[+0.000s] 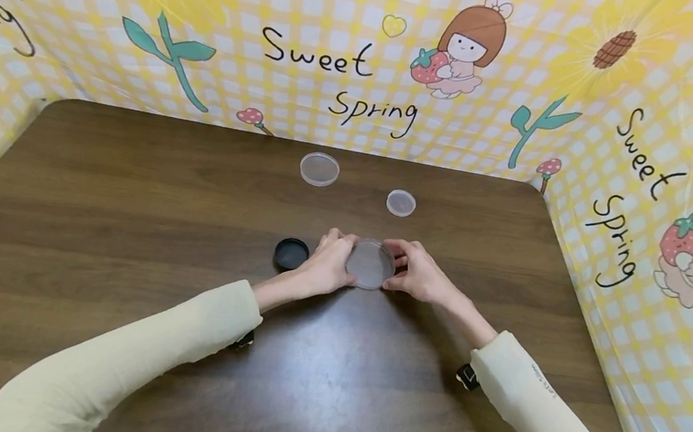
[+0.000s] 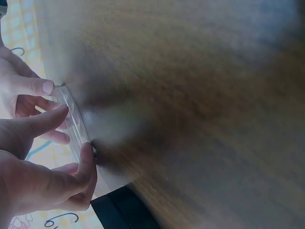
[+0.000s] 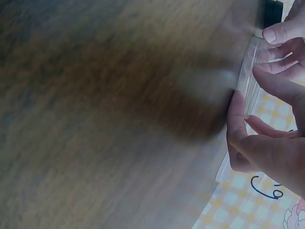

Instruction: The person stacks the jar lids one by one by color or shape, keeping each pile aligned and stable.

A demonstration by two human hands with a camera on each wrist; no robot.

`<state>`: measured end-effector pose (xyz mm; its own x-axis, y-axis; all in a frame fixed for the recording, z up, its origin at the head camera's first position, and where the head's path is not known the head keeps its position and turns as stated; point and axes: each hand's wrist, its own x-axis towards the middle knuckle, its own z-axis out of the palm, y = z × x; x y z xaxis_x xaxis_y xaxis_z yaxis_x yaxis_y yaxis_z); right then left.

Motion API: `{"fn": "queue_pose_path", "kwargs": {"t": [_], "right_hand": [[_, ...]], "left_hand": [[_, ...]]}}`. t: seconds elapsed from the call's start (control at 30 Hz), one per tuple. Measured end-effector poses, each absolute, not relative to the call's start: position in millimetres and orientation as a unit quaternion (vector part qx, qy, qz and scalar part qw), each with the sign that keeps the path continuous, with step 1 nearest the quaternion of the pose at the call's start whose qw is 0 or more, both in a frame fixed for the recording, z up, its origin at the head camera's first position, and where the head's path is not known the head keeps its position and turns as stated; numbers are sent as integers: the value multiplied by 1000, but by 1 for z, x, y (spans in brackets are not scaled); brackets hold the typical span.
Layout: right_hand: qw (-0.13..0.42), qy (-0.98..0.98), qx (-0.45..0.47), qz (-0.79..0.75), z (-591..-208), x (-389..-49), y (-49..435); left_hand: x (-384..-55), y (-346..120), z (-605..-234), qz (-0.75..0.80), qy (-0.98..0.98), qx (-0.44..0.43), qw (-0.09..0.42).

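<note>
Clear dish [image 1: 370, 264] sits — pinched — between opposing fingers [image 3: 236, 112].

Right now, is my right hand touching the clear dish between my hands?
Touching. In the right wrist view, fingers of the right hand meet the rim of the clear dish.

Left hand [image 1: 330, 263] and right hand [image 1: 421, 273] face each other, fingers [image 2: 86, 164] curved.

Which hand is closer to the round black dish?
Left. The left hand is close beside the black dish; the right hand is farther away, at the clear dish's far side.
</note>
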<state>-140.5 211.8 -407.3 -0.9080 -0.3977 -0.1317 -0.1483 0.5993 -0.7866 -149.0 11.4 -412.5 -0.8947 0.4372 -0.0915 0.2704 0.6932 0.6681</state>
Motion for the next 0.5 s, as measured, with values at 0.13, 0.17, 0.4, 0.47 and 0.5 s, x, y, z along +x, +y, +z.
{"fn": "queue_pose_path", "kwargs": {"t": [0.13, 0.17, 0.4, 0.47, 0.5], "right_hand": [[158, 880, -152, -422, -408, -140, 210], [159, 879, -151, -423, -408, -141, 210], [166, 874, -158, -428, -407, -143, 212], [172, 874, -158, -425, -405, -143, 214], [175, 875, -160, -422, -405, -144, 215]], "left_hand": [[-148, 9, -414, 344, 910, 193, 126], [-148, 9, -414, 343, 910, 194, 127], [-148, 7, -410, 339, 910, 200, 130], [-147, 6, -409, 339, 909, 205, 131], [-147, 5, -408, 339, 908, 209, 130]]}}
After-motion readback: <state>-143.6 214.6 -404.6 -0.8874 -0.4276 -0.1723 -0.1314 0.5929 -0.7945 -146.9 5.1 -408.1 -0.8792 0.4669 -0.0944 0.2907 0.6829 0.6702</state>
